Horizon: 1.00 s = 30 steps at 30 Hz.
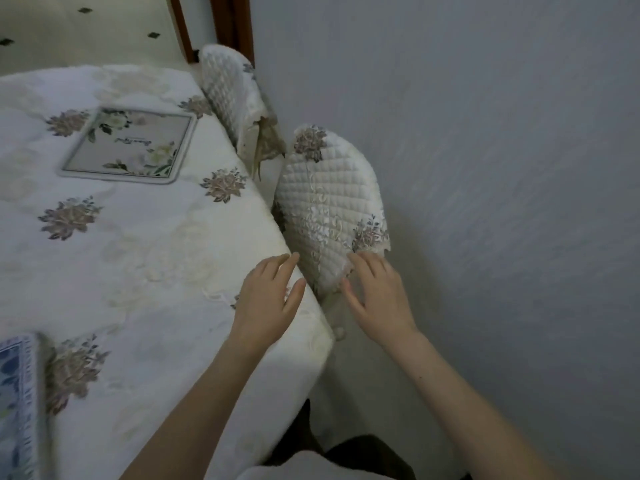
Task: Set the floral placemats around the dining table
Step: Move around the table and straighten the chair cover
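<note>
A grey floral placemat (130,147) lies flat on the dining table (145,244), which wears a white cloth with flower sprigs. Part of a blue floral placemat (15,403) shows at the lower left edge of the table. My left hand (268,299) hovers with spread fingers over the table's right edge and holds nothing. My right hand (375,296) is spread too, fingertips touching the lower rim of a quilted white chair cover (329,206) beside the table.
A second quilted chair back (230,88) stands farther along the table's right side. A grey wall (485,168) runs close on the right. A dark wooden door frame (232,26) and pale tiled floor (86,29) lie beyond the table.
</note>
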### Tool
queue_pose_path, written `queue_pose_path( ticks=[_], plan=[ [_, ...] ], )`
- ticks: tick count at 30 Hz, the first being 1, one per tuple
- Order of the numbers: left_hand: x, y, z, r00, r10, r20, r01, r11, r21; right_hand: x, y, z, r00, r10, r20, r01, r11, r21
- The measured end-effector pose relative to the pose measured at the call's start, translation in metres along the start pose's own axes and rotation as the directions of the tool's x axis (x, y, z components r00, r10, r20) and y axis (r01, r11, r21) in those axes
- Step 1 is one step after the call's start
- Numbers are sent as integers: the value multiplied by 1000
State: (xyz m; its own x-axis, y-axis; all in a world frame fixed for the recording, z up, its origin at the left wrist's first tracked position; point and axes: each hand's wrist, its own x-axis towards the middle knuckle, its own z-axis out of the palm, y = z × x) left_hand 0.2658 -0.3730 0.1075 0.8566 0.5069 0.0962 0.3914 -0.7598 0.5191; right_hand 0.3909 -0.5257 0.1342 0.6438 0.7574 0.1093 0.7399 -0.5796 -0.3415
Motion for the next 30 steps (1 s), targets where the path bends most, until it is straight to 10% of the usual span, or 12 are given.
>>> queue_pose_path(
  ticks=[12,30],
  plan=[
    [109,28,17,958,-199,-208,217,974,64,161,66,-10,931,-365,0,361,922,142],
    [241,98,37,652,-537,-536,644,765,17,352,120,-42,600,-797,65,755,591,285]
  ],
)
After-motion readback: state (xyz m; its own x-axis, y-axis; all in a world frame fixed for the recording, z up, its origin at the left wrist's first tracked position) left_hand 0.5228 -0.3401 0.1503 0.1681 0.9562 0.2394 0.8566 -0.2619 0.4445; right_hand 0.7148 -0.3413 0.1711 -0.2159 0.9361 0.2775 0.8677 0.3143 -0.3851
